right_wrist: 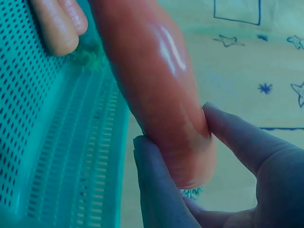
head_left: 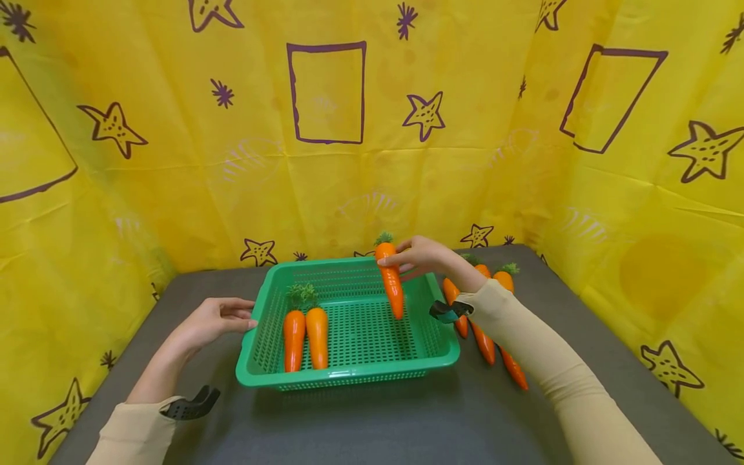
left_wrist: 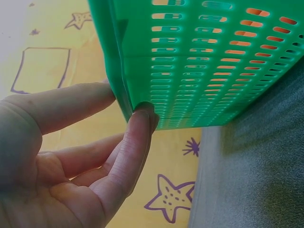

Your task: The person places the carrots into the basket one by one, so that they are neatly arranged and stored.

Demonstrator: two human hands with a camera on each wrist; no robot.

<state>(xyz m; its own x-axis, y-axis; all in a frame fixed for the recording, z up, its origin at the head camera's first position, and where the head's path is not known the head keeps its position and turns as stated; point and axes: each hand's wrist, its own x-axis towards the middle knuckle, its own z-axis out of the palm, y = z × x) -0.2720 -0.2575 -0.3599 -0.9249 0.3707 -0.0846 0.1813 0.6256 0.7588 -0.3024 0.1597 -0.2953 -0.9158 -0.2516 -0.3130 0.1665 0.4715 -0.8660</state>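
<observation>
Carrots (head_left: 485, 347) lie partly behind the sleeve (head_left: 546, 349), left hand (head_left: 212, 321) pinching basket rim (head_left: 349, 373), right hand (head_left: 429, 258) pinching another carrot (head_left: 392, 285).

High and farthest back, the head view faces forward and down on the basket (head_left: 349, 373). The left wrist view looks close up at its nine o'clock wall (left_wrist: 137, 57); the right wrist view, nearest a carrot (right_wrist: 152, 80), shares the basket's interior with the head view.

Creased yellow star-patterned walls (head_left: 325, 187) around a dark grey tabletop (head_left: 360, 426)
</observation>
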